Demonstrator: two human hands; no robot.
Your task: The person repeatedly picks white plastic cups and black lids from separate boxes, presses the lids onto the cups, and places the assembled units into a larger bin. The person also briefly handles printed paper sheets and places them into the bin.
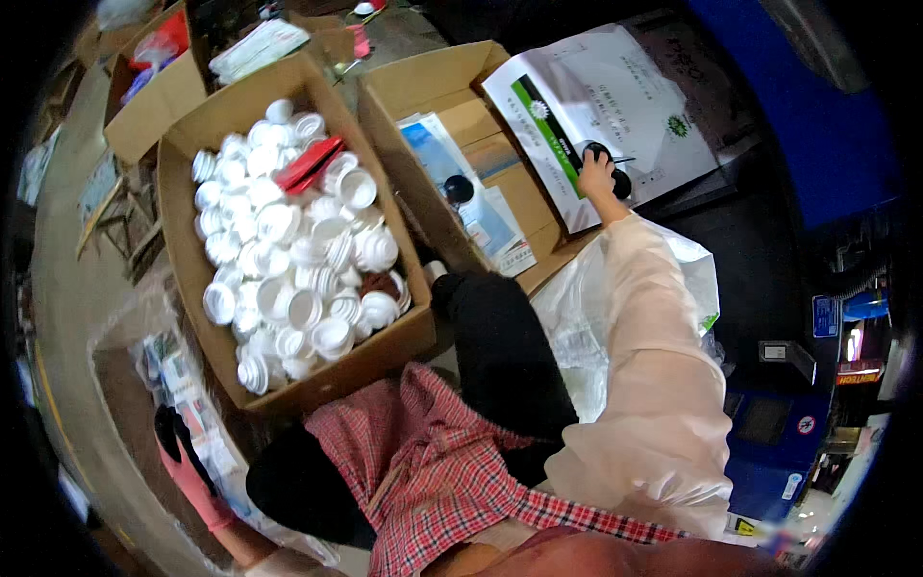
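My right hand (598, 178) is bare and reaches over a printed white sheet (654, 115) at the upper right. Its fingers are closed on a black round piece (597, 151). A second black round piece (621, 184) lies beside that hand. Low on the left, my left hand (188, 471) wears a pink glove with black fingers. Its fingers are stretched out, and nothing shows in them. It hangs beside a clear plastic bag (178, 370). One more black round piece (459, 188) sits in the open cardboard box (437, 226) in the middle.
A large cardboard box (385, 348) full of white plastic caps (279, 223) stands before me, with a red pouch (310, 165) on top. White plastic sheeting (577, 313) lies under my right arm. A blue machine (846, 154) rises on the right. More boxes stand at the far left.
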